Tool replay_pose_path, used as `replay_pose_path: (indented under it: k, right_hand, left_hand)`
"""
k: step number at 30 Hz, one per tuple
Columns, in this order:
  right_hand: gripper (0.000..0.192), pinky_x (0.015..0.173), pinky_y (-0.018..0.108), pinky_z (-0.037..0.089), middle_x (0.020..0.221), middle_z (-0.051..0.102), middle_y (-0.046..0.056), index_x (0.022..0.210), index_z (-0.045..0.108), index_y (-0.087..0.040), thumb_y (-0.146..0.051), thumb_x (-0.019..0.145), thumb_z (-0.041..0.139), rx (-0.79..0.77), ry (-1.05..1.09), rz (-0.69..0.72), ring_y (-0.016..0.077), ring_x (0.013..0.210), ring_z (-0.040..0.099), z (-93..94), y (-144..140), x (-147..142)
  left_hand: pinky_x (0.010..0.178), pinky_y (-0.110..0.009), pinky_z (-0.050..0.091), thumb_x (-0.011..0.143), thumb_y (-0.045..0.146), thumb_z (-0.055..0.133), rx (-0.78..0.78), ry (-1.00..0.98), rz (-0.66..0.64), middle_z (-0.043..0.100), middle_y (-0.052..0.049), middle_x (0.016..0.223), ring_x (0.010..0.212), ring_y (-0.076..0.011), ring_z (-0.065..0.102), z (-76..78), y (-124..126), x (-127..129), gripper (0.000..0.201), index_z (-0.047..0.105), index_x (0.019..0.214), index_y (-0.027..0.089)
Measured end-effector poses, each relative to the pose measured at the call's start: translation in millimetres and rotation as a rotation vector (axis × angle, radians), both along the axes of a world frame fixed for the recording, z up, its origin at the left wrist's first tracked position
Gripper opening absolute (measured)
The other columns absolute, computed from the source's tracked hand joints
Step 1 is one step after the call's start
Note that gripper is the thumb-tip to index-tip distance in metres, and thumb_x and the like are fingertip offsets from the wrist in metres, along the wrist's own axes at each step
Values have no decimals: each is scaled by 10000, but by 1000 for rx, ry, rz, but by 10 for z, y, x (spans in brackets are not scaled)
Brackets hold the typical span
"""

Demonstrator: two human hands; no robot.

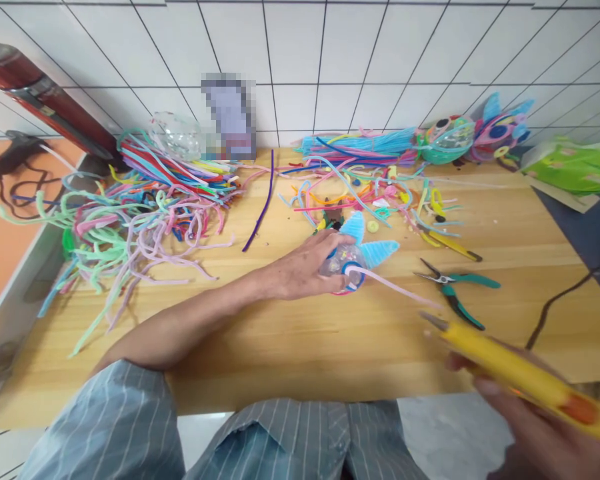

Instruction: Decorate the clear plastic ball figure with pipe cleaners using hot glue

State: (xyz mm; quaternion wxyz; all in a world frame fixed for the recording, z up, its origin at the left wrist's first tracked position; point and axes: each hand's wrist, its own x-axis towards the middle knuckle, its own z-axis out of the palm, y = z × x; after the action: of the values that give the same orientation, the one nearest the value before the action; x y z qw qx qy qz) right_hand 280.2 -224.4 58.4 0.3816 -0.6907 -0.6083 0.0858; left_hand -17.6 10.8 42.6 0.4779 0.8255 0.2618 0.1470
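Note:
My left hand (313,265) is closed around a clear plastic ball (347,257) at the middle of the table. Two light-blue pipe-cleaner ears (367,243) stick out from the ball, and a blue ring sits on its side. From that ring a pale pink pipe cleaner (395,287) stretches to the right. My right hand (525,420), smeared by motion, grips a yellow hot glue gun (520,373) at the lower right. Its metal nozzle points left, apart from the ball. Pliers with green handles (457,287) lie spread between the ball and the glue gun.
Heaps of coloured pipe cleaners (180,180) cover the left side, with a blue bundle (360,147) at the back. A dark purple pipe cleaner (263,207) lies alone. A yellow cutter (453,245), decorated balls (450,140) and a green packet (575,167) are at right. A black cable (555,307) crosses the right edge.

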Motion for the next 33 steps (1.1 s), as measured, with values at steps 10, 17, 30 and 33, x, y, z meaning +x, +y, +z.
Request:
replay_pose_path:
  k: [10, 17, 30, 33]
  right_hand:
    - [243, 750, 320, 667, 1057, 805, 42, 1236, 656, -290, -308, 995, 635, 20, -118, 247, 233, 898, 802, -279, 414, -481]
    - [312, 778, 378, 684, 1082, 800, 31, 1288, 633, -368, -274, 990, 642, 9, -104, 253, 281, 933, 806, -293, 503, -448]
    - [224, 763, 427, 680, 1041, 795, 35, 1175, 683, -337, -274, 960, 677, 8, -124, 213, 306, 918, 800, -294, 561, -430]
    - [171, 724, 420, 662, 985, 787, 33, 1109, 682, -328, -246, 960, 662, 14, -133, 239, 294, 872, 792, -274, 567, -435]
  left_hand:
    - [1175, -565, 455, 922, 574, 677, 41, -18, 4, 552, -168, 1422, 1345, -355, 546, 31, -44, 28, 652, 520, 1441, 212]
    - [1198, -561, 446, 924, 542, 679, 53, -19, 12, 535, -146, 1411, 1352, -340, 534, -1, -63, 43, 613, 499, 1432, 248]
    - [1259, -631, 385, 905, 505, 715, 68, 1, 61, 507, -190, 1495, 1509, -412, 418, -32, -137, 79, 654, 500, 1456, 228]
    - [1271, -659, 362, 917, 510, 701, 87, 19, 74, 473, -211, 1554, 1562, -435, 359, -57, -166, 87, 670, 490, 1481, 216]
